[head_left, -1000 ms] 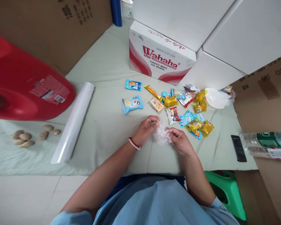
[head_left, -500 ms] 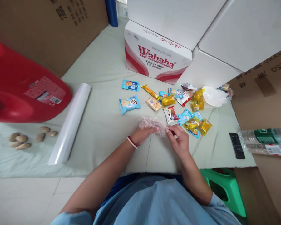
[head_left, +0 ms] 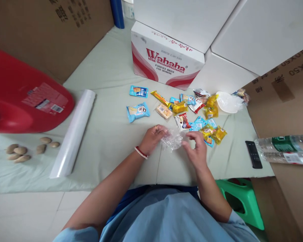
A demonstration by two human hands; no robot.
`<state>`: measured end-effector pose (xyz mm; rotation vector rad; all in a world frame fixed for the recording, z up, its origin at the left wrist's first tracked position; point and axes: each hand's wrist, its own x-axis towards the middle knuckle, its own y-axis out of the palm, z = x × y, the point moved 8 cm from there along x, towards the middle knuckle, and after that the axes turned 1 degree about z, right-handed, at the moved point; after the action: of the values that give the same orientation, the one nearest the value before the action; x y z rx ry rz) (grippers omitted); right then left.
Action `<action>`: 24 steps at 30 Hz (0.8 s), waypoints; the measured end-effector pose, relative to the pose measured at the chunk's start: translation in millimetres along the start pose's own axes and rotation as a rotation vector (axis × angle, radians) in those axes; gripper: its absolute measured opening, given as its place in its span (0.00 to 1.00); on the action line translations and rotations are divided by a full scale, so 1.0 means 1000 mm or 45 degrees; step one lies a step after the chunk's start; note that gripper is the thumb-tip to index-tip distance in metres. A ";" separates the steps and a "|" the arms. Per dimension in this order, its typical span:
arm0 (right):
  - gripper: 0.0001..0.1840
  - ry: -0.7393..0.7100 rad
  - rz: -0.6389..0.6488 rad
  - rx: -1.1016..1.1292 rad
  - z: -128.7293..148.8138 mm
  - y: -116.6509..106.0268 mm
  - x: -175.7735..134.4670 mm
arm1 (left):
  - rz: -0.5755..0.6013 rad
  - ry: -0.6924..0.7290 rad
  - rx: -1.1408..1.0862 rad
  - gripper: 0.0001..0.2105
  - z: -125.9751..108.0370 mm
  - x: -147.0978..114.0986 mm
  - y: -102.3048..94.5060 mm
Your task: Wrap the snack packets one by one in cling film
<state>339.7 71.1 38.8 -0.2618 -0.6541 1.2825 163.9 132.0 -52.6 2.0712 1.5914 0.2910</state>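
Between my hands is a crumpled piece of clear plastic film or bag (head_left: 172, 139); which of the two I cannot tell. My left hand (head_left: 153, 138), wearing a ring and a beaded bracelet, pinches its left side. At the right edge of the plastic, my right hand (head_left: 197, 148) has its thumb and forefinger apart, with nothing visible between them. Just beyond lie small wrapped snacks: a red and white packet (head_left: 182, 121), a clear-wrapped biscuit (head_left: 164, 111), several yellow packets (head_left: 219, 135) and a light blue packet (head_left: 138, 112).
A white roll (head_left: 73, 134) lies left, near several stones (head_left: 20, 150) and a red jug (head_left: 30, 97). A Wahaha box (head_left: 166, 60) stands at the back. On the right are a white bowl (head_left: 227, 103), a remote control (head_left: 254, 154) and plastic bottles (head_left: 284, 144).
My right thumb and forefinger have parted from their pinch at the plastic, and that hand has shifted slightly right. The crumpled plastic is spread more between my hands. The view has shifted slightly.
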 end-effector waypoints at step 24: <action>0.19 0.987 0.162 1.332 -0.049 0.015 0.008 | 0.290 -0.124 -0.527 0.24 -0.017 -0.008 0.013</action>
<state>357.2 91.8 -5.8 0.0851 0.7141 1.3492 164.3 126.9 -30.3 1.9043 1.1251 0.5410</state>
